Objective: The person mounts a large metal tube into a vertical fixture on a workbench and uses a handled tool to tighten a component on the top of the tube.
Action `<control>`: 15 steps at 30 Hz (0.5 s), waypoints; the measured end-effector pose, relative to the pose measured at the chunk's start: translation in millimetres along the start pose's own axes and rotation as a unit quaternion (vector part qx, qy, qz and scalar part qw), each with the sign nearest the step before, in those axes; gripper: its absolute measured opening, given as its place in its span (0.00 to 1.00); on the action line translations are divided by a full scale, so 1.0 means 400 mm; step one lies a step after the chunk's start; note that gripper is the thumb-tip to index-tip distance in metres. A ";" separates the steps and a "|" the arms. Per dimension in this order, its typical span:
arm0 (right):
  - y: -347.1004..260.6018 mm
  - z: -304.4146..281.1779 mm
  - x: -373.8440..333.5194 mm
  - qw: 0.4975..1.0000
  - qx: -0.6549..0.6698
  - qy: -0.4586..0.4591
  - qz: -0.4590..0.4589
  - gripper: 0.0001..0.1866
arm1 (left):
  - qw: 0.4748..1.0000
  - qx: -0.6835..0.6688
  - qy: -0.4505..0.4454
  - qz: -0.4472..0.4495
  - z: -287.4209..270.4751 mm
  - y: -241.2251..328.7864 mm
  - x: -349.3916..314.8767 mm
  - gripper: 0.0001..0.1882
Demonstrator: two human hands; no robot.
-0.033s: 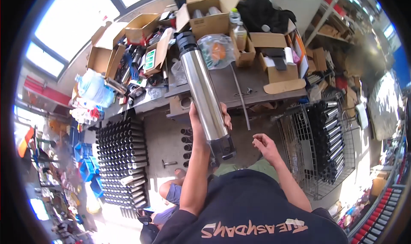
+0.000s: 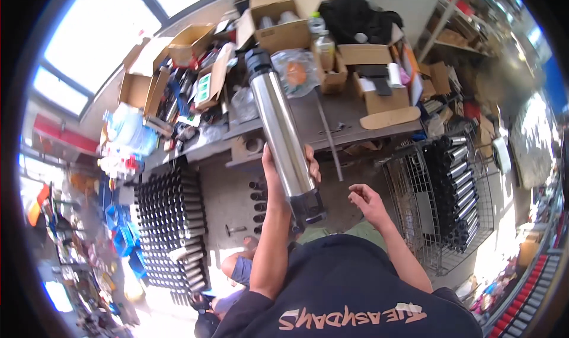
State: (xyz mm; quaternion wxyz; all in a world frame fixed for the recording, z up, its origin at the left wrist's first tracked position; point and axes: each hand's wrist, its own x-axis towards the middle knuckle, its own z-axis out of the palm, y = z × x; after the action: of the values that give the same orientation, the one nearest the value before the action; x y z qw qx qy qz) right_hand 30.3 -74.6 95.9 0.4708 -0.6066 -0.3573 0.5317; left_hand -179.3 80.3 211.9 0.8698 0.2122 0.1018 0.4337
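Note:
A long polished metal cylinder point(image 2: 280, 130) with black end pieces slants upright in front of me. My left hand point(image 2: 272, 167) is closed around its lower part, fingertips showing on the far right side. The ribbed black top piece point(image 2: 258, 59) reaches over the workbench edge. Just below the hand is the forked black bottom piece point(image 2: 308, 207). To the right, my right hand point(image 2: 367, 201) hovers apart from the cylinder, fingers loosely bent and nothing visible in them.
Ahead is a cluttered workbench point(image 2: 349, 117) with open cardboard boxes point(image 2: 278, 35), bottles and a thin rod point(image 2: 329, 136) jutting over its edge. Stacked black tubes point(image 2: 169, 225) stand left; a wire cage point(image 2: 438, 201) of cylinders stands right. Another person's knee point(image 2: 231, 265) shows at lower left.
The surroundings have shifted slightly in the picture, with the bench moving a little left. Both hands and the cylinder look nearly unchanged.

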 end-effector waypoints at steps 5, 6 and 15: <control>-0.144 -0.234 -0.018 0.982 0.146 -0.115 -0.027 0.31 | 0.952 0.200 0.195 -0.129 0.046 -0.316 0.179 0.35; -0.112 -0.257 -0.004 0.974 0.197 -0.090 -0.072 0.32 | 0.910 0.350 0.220 -0.007 0.146 -0.397 0.191 0.24; 0.196 -0.915 -0.180 0.880 0.293 0.327 0.183 0.25 | 0.593 0.758 -0.198 -0.185 0.170 -0.722 0.305 0.18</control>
State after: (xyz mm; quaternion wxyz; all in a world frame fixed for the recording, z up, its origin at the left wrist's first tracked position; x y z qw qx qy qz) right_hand 371.6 -235.3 40.4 0.6110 -0.6352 0.1064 0.4604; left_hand 124.1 4.2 141.1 0.4555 0.8523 0.2561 -0.0228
